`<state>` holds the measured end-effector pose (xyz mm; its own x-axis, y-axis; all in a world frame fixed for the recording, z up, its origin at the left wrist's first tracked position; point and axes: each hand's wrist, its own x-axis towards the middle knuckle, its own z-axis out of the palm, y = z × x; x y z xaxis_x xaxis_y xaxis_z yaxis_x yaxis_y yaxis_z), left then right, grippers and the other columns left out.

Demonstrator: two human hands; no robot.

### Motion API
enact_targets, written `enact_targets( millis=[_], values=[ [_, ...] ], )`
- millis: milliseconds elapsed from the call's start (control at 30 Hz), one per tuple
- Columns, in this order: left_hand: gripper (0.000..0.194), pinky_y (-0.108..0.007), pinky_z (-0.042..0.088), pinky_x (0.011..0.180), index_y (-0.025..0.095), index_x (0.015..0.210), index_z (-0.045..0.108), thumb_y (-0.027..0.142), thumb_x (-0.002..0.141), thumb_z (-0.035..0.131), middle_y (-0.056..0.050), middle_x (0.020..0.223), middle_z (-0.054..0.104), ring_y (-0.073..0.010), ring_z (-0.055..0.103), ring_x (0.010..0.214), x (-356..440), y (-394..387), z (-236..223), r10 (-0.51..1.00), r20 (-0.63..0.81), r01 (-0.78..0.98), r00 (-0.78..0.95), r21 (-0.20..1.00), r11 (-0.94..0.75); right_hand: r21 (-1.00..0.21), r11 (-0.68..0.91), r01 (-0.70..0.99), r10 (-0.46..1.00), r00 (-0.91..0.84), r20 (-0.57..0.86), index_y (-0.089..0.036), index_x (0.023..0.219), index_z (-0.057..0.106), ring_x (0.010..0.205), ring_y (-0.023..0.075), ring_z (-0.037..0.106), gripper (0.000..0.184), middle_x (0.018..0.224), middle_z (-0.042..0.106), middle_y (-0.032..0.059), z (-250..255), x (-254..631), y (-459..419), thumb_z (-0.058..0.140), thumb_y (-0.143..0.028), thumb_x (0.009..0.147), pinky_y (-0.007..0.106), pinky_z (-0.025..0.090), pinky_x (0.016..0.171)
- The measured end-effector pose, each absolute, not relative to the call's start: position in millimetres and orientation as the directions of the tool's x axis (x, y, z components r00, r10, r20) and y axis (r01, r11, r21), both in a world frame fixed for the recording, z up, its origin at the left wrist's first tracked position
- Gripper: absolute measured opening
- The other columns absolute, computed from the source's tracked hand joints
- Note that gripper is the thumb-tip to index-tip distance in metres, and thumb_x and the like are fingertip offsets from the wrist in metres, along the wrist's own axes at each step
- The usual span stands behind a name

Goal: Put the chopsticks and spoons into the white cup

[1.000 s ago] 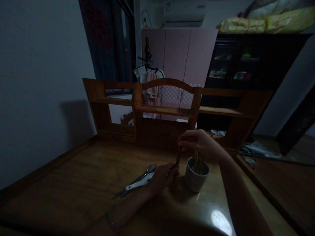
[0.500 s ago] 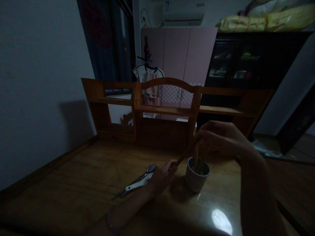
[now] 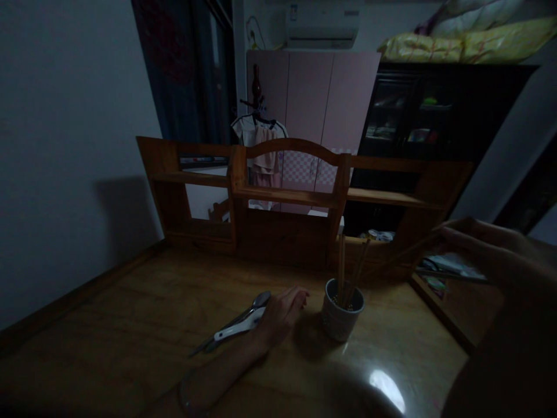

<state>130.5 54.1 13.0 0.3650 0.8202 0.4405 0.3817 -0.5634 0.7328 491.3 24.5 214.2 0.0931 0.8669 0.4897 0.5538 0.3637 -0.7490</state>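
My right hand (image 3: 483, 241) is raised at the right, fingers pinched on a thin wooden chopstick (image 3: 407, 253) that slants down to the left, blurred; whether it is one or a pair I cannot tell. A grey cup (image 3: 342, 322) with a perforated-looking inside stands on the table, with several chopsticks (image 3: 342, 264) upright in it. Just left of the cup, my left hand (image 3: 281, 316) lies on the table, fingers curled together with nothing visible in them. Beside it lie a white spoon (image 3: 235, 331) and a metal spoon (image 3: 261, 299), partly covered by the hand.
The wooden table (image 3: 143, 307) has a shelf unit (image 3: 282, 194) along its back edge. A wall (image 3: 65, 145) borders the left side. Light glares on the tabletop (image 3: 387, 389) at front right. Behind stand a pink wardrobe (image 3: 307, 98) and a dark cabinet (image 3: 456, 110).
My right hand has moved right, away from above the cup, carrying the chopstick. The chopstick has left my left hand, which stays in about the same place. The view has shifted slightly.
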Motion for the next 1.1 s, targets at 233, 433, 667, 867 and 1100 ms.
enact_targets(
  millis=[233, 433, 667, 867, 1100],
  values=[
    [0.041, -0.025, 0.044, 0.076, 0.021, 0.098, 0.060, 0.037, 0.101, 0.023, -0.001, 0.086, 0.061, -0.0151, 0.057, 0.082, 132, 55, 11, 0.826, 0.417, 0.419, 0.380, 0.718, -0.555, -0.757, 0.331, 0.563, 0.942, -0.238, 0.235, -0.023, 0.099, 0.072, 0.089, 0.0234, 0.068, 0.028, 0.100, 0.070, 0.0149, 212, 477, 41, 0.064, -0.046, 0.086, 0.035, 0.051, 0.080],
    [0.040, -0.025, 0.043, 0.075, 0.021, 0.097, 0.060, 0.038, 0.101, 0.025, 0.000, 0.084, 0.060, -0.0142, 0.058, 0.079, 132, 55, 10, 0.826, 0.425, 0.396, 0.370, 0.732, -0.554, -0.779, 0.369, 0.508, 0.890, -0.434, 0.139, -0.017, 0.097, 0.068, 0.088, 0.0256, 0.068, 0.030, 0.095, 0.072, 0.0094, 206, 449, 58, 0.063, -0.044, 0.087, 0.034, 0.054, 0.078],
    [0.040, -0.025, 0.045, 0.072, 0.021, 0.099, 0.060, 0.039, 0.101, 0.025, -0.002, 0.088, 0.061, -0.0157, 0.058, 0.083, 132, 53, 14, 0.835, 0.395, 0.395, 0.383, 0.747, -0.535, -0.833, 0.326, 0.447, 0.843, -0.536, 0.043, -0.015, 0.099, 0.063, 0.093, 0.0272, 0.069, 0.026, 0.099, 0.069, 0.0087, 196, 445, 73, 0.063, -0.038, 0.088, 0.038, 0.055, 0.082],
    [0.041, -0.026, 0.045, 0.075, 0.020, 0.096, 0.061, 0.038, 0.101, 0.025, -0.002, 0.085, 0.060, -0.0154, 0.057, 0.080, 131, 55, 12, 0.806, 0.438, 0.382, 0.399, 0.720, -0.580, -0.849, 0.273, 0.452, 0.866, -0.501, 0.011, -0.015, 0.099, 0.065, 0.091, 0.0260, 0.069, 0.025, 0.097, 0.069, 0.0079, 188, 458, 79, 0.066, -0.037, 0.087, 0.036, 0.056, 0.081],
    [0.040, -0.026, 0.045, 0.076, 0.020, 0.097, 0.061, 0.038, 0.102, 0.025, -0.002, 0.088, 0.060, -0.0156, 0.057, 0.083, 132, 56, 10, 0.806, 0.435, 0.394, 0.401, 0.712, -0.581, -0.853, 0.221, 0.473, 0.872, -0.488, -0.044, -0.018, 0.096, 0.069, 0.091, 0.0261, 0.068, 0.028, 0.095, 0.070, 0.0063, 185, 457, 78, 0.069, -0.043, 0.081, 0.037, 0.055, 0.081]
  ],
)
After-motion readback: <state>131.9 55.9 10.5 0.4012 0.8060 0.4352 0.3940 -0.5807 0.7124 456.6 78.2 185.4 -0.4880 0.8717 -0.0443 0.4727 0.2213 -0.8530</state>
